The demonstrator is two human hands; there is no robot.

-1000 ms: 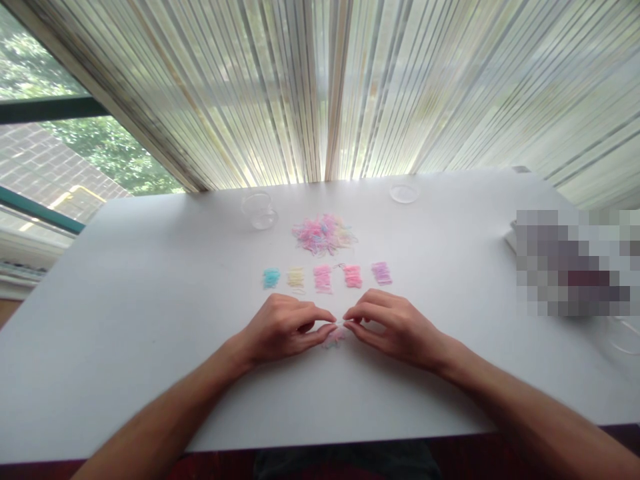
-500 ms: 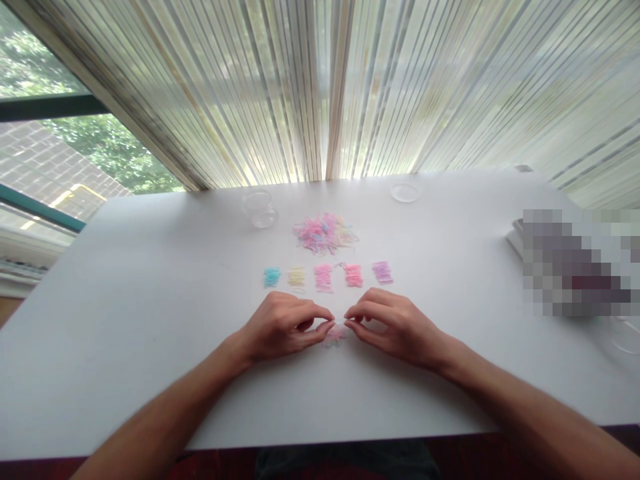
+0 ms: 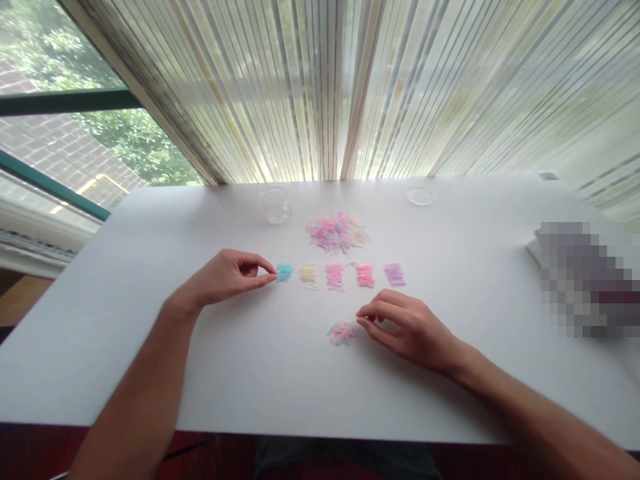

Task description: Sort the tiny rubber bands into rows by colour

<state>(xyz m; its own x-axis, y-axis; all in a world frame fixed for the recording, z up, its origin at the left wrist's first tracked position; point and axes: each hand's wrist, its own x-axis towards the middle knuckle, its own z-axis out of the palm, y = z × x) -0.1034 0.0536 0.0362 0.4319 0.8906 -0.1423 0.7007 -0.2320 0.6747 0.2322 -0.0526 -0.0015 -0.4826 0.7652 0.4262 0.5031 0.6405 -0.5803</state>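
Observation:
My left hand (image 3: 225, 277) reaches to the left edge of a stack of thin blue pieces (image 3: 285, 272), thumb and index finger pinched together against it. Whether a piece is between those fingertips is too small to see. Beside a small mixed pile of pink and pale blue-green pieces (image 3: 341, 332), my right hand (image 3: 400, 327) rests with its fingertips together; anything in them cannot be made out. In a row right of the blue stack lie similar stacks: yellow (image 3: 309, 275), light pink (image 3: 335, 276), coral pink (image 3: 365, 275) and purple (image 3: 395, 275).
A larger heap of mixed pastel pieces (image 3: 338, 233) lies behind the row. Clear round containers (image 3: 277, 212) stand at the back left, and a clear round lid or dish (image 3: 421, 195) at the back right. A blurred-out object (image 3: 585, 280) lies on the white table's (image 3: 240, 380) right side.
My left hand has moved left and away from me, from beside my right hand to the blue stack. The small pile is uncovered. My right hand stays near it; the view has shifted slightly.

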